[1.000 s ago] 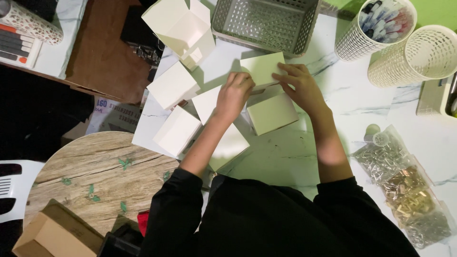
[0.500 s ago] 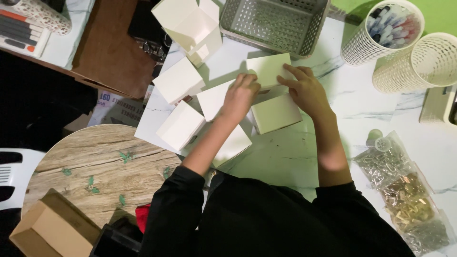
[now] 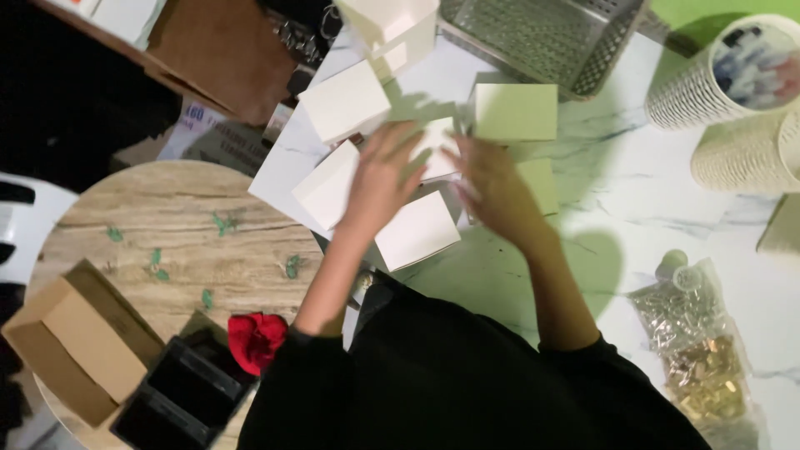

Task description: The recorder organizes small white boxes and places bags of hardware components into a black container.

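On the marble table [image 3: 633, 192], both hands hover blurred over a scatter of white folded boxes [image 3: 417, 229]. The left hand [image 3: 385, 179] is spread, its grip released above one box; the right hand [image 3: 492, 187] also looks loose-fingered. A pale green box [image 3: 517, 111] lies just beyond, near a mesh basket [image 3: 542, 37].

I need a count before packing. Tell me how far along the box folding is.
Done: several closed white boxes lie on the marble table. In hand: the left hand and right hand hover, blurred, over a white piece. Left: pale green flat pieces still lie unfolded near the basket.
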